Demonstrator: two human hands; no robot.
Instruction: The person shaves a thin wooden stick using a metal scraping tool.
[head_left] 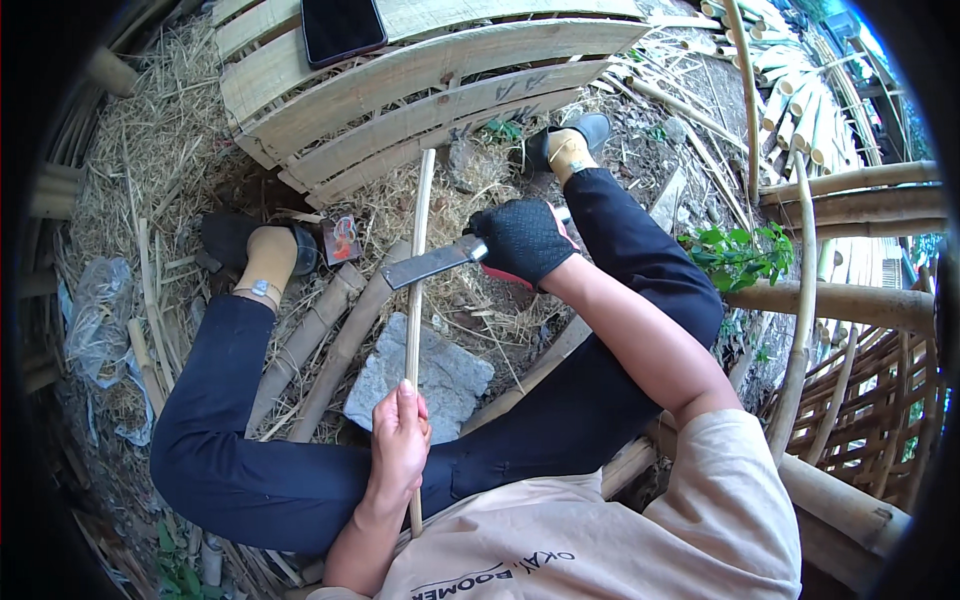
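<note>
Pale thin wooden strip (414,340), clamped in left fingers (407,396), points forward, crossed by grey flat-bladed knife (443,261) in black-gloved right fist (525,240)

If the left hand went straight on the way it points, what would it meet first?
Most likely the knife blade, which crosses the pale strip ahead of the left hand; relative depth is hard to judge from this view.
</note>
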